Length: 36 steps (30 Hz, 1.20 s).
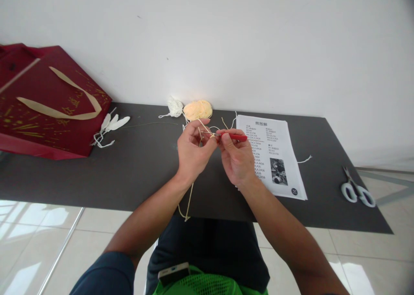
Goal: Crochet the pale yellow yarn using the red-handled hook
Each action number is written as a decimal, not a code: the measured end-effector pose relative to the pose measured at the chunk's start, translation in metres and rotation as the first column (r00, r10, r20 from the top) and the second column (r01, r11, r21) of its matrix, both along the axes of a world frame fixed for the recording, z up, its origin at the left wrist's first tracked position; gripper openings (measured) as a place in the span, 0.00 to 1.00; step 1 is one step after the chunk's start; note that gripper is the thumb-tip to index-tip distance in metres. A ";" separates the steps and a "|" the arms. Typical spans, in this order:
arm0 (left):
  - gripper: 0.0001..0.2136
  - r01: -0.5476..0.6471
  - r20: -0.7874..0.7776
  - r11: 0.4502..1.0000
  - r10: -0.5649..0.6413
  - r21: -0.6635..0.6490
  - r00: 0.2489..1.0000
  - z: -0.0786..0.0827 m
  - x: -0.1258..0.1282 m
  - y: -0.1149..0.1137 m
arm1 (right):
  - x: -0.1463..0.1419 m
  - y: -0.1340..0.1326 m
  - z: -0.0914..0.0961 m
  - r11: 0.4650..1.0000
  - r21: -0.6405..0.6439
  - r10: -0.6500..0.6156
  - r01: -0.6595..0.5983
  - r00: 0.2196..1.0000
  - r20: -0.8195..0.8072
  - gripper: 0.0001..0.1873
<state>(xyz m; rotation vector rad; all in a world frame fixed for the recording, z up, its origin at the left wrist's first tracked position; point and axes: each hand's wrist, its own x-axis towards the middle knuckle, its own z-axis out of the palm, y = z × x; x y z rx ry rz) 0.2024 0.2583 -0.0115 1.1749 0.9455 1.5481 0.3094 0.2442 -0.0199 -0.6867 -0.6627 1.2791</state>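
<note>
Fingers closed, my right hand (238, 159) grips a crochet hook (236, 136) by its red handle, the metal shaft pointing left. My left hand (193, 150) pinches a small bit of pale yellow crochet work (212, 135) at the hook's tip. Pale yellow yarn (189, 196) runs over the raised left fingers, and a strand hangs below that hand past the table's front edge. Behind my hands, against the wall, lie a yellow yarn ball (197, 110) and a smaller white yarn ball (175, 107). The stitches are too small to make out.
Printed sheets (284, 157) lie right of my hands, partly behind the right one. White-handled scissors (357, 191) rest near the dark table's (145, 170) right end. At the left are a red gift bag (54, 105) and small white crocheted pieces (113, 122) with loose tails.
</note>
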 end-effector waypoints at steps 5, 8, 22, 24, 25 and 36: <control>0.21 -0.089 -0.077 0.994 0.094 0.063 0.993 -0.001 0.002 -0.003 | 0.001 -0.001 -0.002 1.000 0.002 0.007 -0.007 1.000 0.027 0.10; 0.23 -0.094 -0.091 0.993 0.100 0.074 0.991 -0.004 0.002 -0.002 | 0.002 -0.001 -0.003 1.000 0.011 0.014 -0.014 1.000 0.027 0.08; 0.24 -0.068 -0.109 0.983 0.088 0.171 0.990 -0.008 0.002 0.001 | 0.012 0.003 -0.003 0.998 0.057 0.031 -0.032 0.999 0.026 0.14; 0.24 -0.073 -0.107 0.983 0.092 0.171 0.990 -0.007 0.002 0.001 | 0.013 0.003 -0.003 0.997 0.070 0.019 -0.021 0.999 0.034 0.14; 0.24 -0.076 -0.102 0.982 0.094 0.170 0.990 -0.007 0.002 0.001 | 0.014 0.004 -0.003 0.997 0.079 0.011 -0.014 0.999 0.040 0.15; 0.23 -0.076 -0.041 0.993 0.080 0.090 0.996 -0.002 0.001 0.005 | 0.026 0.011 -0.003 0.981 0.184 -0.088 0.067 0.990 0.112 0.15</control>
